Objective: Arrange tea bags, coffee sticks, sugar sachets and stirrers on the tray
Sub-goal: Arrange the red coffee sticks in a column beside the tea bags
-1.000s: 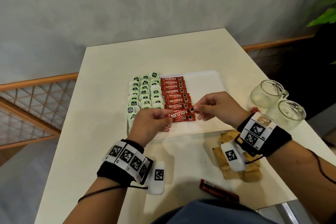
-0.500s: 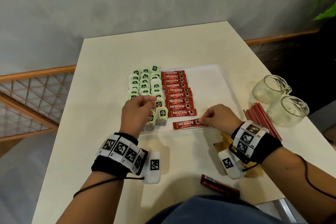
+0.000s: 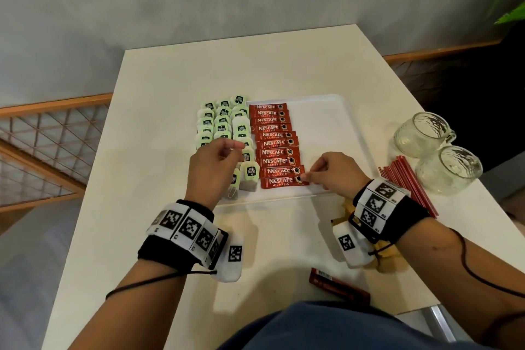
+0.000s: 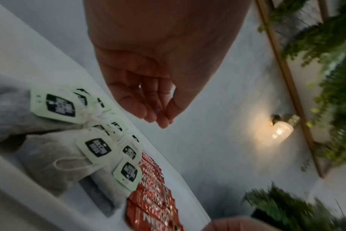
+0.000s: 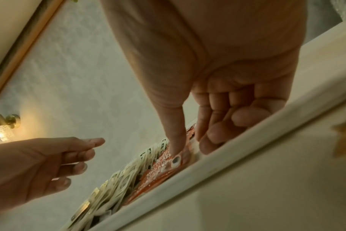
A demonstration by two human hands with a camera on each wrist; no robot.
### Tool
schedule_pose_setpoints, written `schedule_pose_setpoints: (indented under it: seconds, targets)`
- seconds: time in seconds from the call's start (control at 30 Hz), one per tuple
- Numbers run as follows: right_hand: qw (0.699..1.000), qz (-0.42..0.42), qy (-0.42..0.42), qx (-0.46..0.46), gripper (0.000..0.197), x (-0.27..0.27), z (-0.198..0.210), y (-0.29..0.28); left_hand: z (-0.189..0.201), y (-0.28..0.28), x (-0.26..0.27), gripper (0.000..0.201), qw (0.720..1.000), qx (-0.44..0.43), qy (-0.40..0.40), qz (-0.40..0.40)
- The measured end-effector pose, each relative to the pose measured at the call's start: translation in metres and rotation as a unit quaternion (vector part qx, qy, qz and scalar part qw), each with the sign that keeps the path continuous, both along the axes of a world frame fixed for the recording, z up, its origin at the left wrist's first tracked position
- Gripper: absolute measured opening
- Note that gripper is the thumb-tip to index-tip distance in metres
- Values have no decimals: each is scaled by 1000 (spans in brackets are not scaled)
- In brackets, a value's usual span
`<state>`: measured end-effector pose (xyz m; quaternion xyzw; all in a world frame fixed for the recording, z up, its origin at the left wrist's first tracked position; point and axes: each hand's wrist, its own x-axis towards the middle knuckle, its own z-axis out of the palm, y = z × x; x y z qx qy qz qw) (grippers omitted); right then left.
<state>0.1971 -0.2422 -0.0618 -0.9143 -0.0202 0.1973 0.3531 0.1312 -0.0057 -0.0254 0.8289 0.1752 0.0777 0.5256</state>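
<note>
White tray on a pale table. On the tray's left side, three rows of green tea bags, each one partly over the next. Just beside them, a neat column of red coffee sticks, all lying flat with the words facing up.

Right hand down low at the tray's near edge. Pinching the right end of the nearest stick with thumb and first finger, the other fingers curled in. From the right wrist, thumb pressed on that stick by the little cup picture, close to the tray's rim.

Left hand up in the air over the near tea bags. Fingers loosely bent, tips close together, holding nothing, seen plainly from the left wrist.

Off the tray, on the table: red stirrers in a bunch to the right, touching the nearer of two glass mugs. Brown sugar sachets mostly hidden under the right wrist. One spare stick near the table's front edge.
</note>
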Motion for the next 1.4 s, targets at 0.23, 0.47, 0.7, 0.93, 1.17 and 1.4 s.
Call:
schedule_pose_setpoints:
  seconds: [0.23,0.47,0.7,0.93,1.17,1.4]
  targets:
    - [975,223,15,13,21,-40,34,-28,-3,-61,-39,9,901,203,6,-384]
    - [938,344,34,-36,15,-69,22,-60,-25,-121,-76,44,790,316,131,-510]
    - [938,344,41,-11,23,-74,13,-71,-21,-123,-69,17,796,387,101,-454]
    - [965,219,88,117,25,-65,26,-61,-9,-94,-54,16,869,376,-124,-297]
    - [963,186,67,184,11,-41,36,-49,-13,-71,-42,49,966,176,-31,-189]
    - [966,170,36,192,15,-28,34,-31,-10,-63,-35,21,988,-128,47,-75]
